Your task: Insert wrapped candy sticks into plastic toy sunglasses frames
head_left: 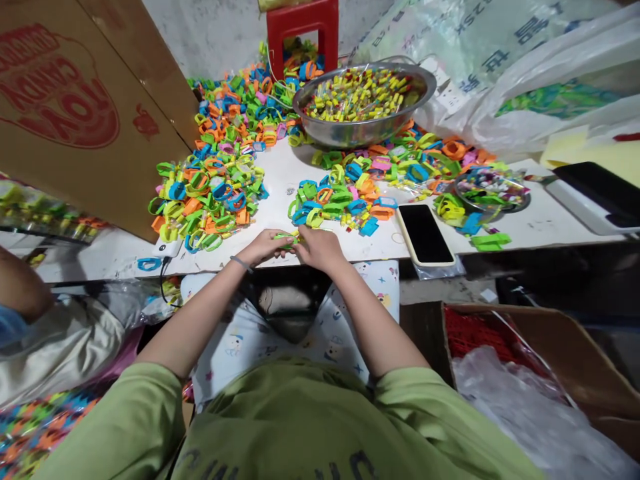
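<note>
At the table's front edge my left hand (266,247) is closed on a small green plastic toy watch (283,236). My right hand (320,249) meets it from the other side, fingers pinched on the same piece, which they partly hide. Just beyond my hands lies a small heap of coloured toy watches (340,200), in green, blue, orange and pink. A larger pile (215,193) of them spreads to the left and back. Behind stands a metal bowl (350,133) full of small yellow-capped pieces.
A black-screened phone (426,235) lies at the right, near a small dish (520,202) of mixed bits. The cardboard carton (115,40) rises at the left, and a red stool (327,27) stands behind. Another person's arm (23,287) shows at far left. An open box (565,327) sits lower right.
</note>
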Action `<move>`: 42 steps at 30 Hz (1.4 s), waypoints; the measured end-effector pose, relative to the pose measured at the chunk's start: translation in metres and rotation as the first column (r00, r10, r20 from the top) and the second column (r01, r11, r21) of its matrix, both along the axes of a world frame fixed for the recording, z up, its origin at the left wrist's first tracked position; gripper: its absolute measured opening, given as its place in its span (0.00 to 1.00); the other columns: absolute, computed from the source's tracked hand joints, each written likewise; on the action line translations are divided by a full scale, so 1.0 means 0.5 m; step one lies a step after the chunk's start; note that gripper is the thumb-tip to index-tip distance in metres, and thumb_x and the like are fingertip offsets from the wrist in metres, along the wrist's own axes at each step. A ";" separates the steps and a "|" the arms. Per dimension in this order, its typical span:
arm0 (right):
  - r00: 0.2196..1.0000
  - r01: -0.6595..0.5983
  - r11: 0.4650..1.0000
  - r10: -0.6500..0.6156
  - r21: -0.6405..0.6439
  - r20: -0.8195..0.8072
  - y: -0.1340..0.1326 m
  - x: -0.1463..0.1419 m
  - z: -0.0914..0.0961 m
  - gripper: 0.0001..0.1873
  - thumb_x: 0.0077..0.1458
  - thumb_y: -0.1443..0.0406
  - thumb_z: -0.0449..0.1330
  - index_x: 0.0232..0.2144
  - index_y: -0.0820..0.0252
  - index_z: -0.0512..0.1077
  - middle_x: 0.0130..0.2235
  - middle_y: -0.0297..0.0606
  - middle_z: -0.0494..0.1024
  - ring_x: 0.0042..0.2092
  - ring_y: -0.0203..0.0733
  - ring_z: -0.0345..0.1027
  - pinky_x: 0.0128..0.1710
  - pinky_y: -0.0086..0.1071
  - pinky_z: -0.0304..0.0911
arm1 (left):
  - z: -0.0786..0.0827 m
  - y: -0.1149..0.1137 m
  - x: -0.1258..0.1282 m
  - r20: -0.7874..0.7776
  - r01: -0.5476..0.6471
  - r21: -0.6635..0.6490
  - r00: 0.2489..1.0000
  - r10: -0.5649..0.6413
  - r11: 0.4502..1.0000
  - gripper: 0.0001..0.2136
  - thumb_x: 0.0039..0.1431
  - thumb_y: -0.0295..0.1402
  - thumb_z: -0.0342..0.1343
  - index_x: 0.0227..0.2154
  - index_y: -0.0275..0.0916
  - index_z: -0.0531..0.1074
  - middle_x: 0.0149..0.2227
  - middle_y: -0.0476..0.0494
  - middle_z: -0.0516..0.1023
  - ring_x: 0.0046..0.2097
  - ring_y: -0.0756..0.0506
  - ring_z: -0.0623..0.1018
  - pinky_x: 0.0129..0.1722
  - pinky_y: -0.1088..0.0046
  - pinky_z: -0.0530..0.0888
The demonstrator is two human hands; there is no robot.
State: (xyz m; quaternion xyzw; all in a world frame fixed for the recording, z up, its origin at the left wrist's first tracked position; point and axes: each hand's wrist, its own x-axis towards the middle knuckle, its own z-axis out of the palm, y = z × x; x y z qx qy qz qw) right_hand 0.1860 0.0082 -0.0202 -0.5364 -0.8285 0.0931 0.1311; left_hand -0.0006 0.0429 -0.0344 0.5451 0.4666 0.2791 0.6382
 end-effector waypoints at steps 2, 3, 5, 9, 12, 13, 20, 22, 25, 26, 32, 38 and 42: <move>1.000 0.001 1.000 -0.001 -0.002 -0.012 -0.001 0.000 -0.001 0.17 0.64 0.59 0.52 0.50 0.62 0.66 0.44 0.48 0.79 0.43 0.53 0.72 0.36 0.33 0.57 | -0.002 0.001 0.000 0.001 0.007 0.008 1.000 -0.007 1.000 0.22 0.45 0.47 0.68 0.31 0.29 0.76 0.26 0.42 0.79 0.21 0.54 0.71 0.18 0.80 0.62; 1.000 0.002 1.000 -0.002 -0.002 -0.020 -0.002 0.000 -0.001 0.16 0.64 0.58 0.52 0.50 0.62 0.67 0.44 0.48 0.79 0.43 0.53 0.72 0.36 0.33 0.57 | -0.002 0.001 0.000 0.002 0.009 0.012 1.000 -0.009 1.000 0.22 0.46 0.47 0.68 0.31 0.29 0.76 0.25 0.42 0.78 0.21 0.54 0.71 0.18 0.80 0.61; 0.999 0.007 1.000 -0.007 -0.001 -0.039 -0.003 -0.001 -0.002 0.15 0.64 0.59 0.52 0.48 0.61 0.68 0.43 0.47 0.79 0.43 0.53 0.72 0.36 0.33 0.56 | -0.003 0.002 0.000 0.005 0.009 0.016 1.000 -0.009 1.000 0.21 0.47 0.47 0.67 0.31 0.29 0.76 0.24 0.43 0.77 0.21 0.54 0.71 0.18 0.80 0.62; 0.995 0.032 0.999 -0.032 -0.003 -0.092 -0.003 -0.004 -0.007 0.14 0.64 0.60 0.52 0.47 0.61 0.68 0.41 0.48 0.79 0.42 0.54 0.72 0.36 0.34 0.57 | -0.001 0.004 0.000 0.018 0.014 0.019 1.000 -0.015 1.000 0.20 0.47 0.45 0.67 0.31 0.30 0.76 0.22 0.46 0.75 0.21 0.54 0.71 0.20 0.80 0.65; 0.987 0.042 0.999 -0.043 -0.006 -0.155 -0.001 0.000 -0.017 0.14 0.63 0.60 0.55 0.47 0.62 0.68 0.41 0.49 0.79 0.41 0.53 0.72 0.36 0.35 0.57 | 0.003 0.002 0.005 0.027 0.016 0.014 1.000 -0.016 1.000 0.20 0.46 0.44 0.69 0.32 0.30 0.77 0.23 0.47 0.76 0.21 0.54 0.71 0.21 0.79 0.66; 0.983 0.037 0.999 -0.037 -0.005 -0.182 0.000 0.004 -0.021 0.14 0.63 0.60 0.55 0.47 0.62 0.68 0.41 0.48 0.79 0.41 0.52 0.72 0.36 0.35 0.57 | 0.004 0.000 0.006 0.031 0.015 0.013 0.999 -0.015 1.000 0.20 0.46 0.43 0.69 0.33 0.30 0.77 0.23 0.47 0.76 0.22 0.54 0.71 0.22 0.79 0.66; 0.906 -0.058 0.998 0.064 0.026 -0.419 0.012 0.047 -0.052 0.11 0.59 0.60 0.62 0.42 0.58 0.69 0.42 0.38 0.78 0.42 0.42 0.71 0.40 0.29 0.60 | -0.009 -0.011 0.010 0.104 -0.017 0.052 0.995 0.012 0.998 0.28 0.40 0.39 0.73 0.46 0.35 0.77 0.44 0.39 0.81 0.39 0.46 0.80 0.43 0.67 0.76; 0.887 -0.053 0.998 0.063 0.034 -0.458 0.017 0.055 -0.056 0.08 0.59 0.62 0.62 0.40 0.58 0.71 0.40 0.38 0.78 0.41 0.42 0.71 0.39 0.29 0.60 | -0.019 -0.009 0.006 0.104 -0.039 0.072 0.994 0.031 0.997 0.30 0.39 0.37 0.74 0.48 0.36 0.76 0.47 0.37 0.80 0.42 0.44 0.80 0.46 0.64 0.76; 0.867 -0.047 0.998 0.061 0.041 -0.494 0.020 0.057 -0.058 0.05 0.58 0.64 0.62 0.37 0.58 0.72 0.36 0.37 0.78 0.38 0.42 0.69 0.37 0.30 0.59 | -0.032 -0.004 0.000 0.102 -0.056 0.100 0.994 0.046 0.993 0.30 0.38 0.35 0.74 0.48 0.36 0.76 0.49 0.36 0.79 0.45 0.42 0.79 0.47 0.62 0.76; 0.862 -0.050 0.998 0.065 0.042 -0.504 0.020 0.056 -0.057 0.04 0.58 0.64 0.62 0.36 0.58 0.72 0.35 0.37 0.78 0.37 0.42 0.69 0.36 0.30 0.58 | -0.035 -0.003 0.000 0.103 -0.057 0.108 0.994 0.046 0.993 0.30 0.37 0.35 0.74 0.48 0.36 0.77 0.50 0.36 0.79 0.46 0.42 0.79 0.48 0.61 0.76; 0.822 -0.054 0.998 0.069 0.043 -0.565 0.019 0.045 -0.061 0.04 0.57 0.66 0.62 0.37 0.58 0.73 0.37 0.38 0.79 0.38 0.42 0.70 0.38 0.31 0.59 | -0.036 -0.003 0.000 0.130 -0.048 0.118 0.991 0.032 0.992 0.30 0.38 0.34 0.74 0.49 0.37 0.76 0.52 0.35 0.78 0.47 0.42 0.79 0.49 0.60 0.75; 0.784 -0.032 0.999 0.040 0.023 -0.619 0.016 0.039 -0.067 0.06 0.57 0.65 0.61 0.38 0.56 0.73 0.41 0.39 0.79 0.42 0.45 0.72 0.44 0.35 0.62 | -0.037 -0.004 -0.004 0.156 -0.043 0.109 0.987 0.025 0.993 0.29 0.38 0.32 0.73 0.48 0.38 0.77 0.53 0.36 0.77 0.45 0.43 0.79 0.47 0.64 0.76; 0.739 -0.027 1.000 0.028 0.011 -0.673 0.008 0.037 -0.072 0.07 0.57 0.61 0.60 0.39 0.55 0.73 0.41 0.38 0.79 0.42 0.44 0.73 0.41 0.35 0.66 | -0.033 -0.008 -0.001 0.166 -0.053 0.106 0.985 0.035 0.993 0.29 0.37 0.33 0.74 0.47 0.37 0.77 0.49 0.36 0.79 0.43 0.44 0.79 0.43 0.67 0.76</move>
